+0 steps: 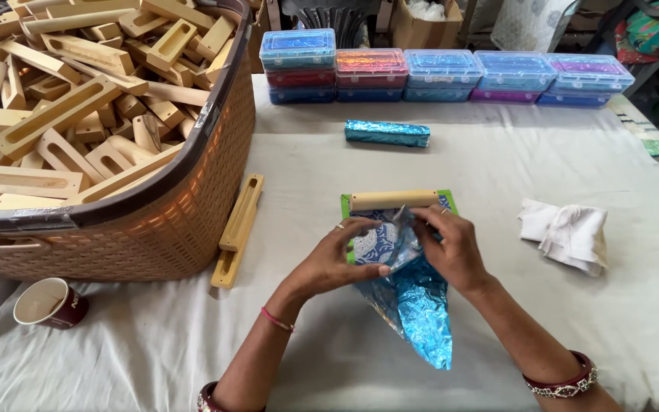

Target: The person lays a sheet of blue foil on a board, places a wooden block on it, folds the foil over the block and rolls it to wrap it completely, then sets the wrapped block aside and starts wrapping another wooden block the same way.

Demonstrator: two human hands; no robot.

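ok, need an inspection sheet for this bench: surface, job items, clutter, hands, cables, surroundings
Surface: table covered with a pale cloth, wrinkled.
Job's things: blue foil sheet lying over a green pad; wooden block at the pad's far edge; foil-wrapped block beyond it.
Clutter: slotted wooden piece beside the basket; paper cup; crumpled white cloth.
Grippers: left hand and right hand both pinch the foil sheet.
Cables: nothing seen.
Surroundings: woven basket full of wooden pieces; stacked clear plastic boxes along the far edge; cardboard box behind.
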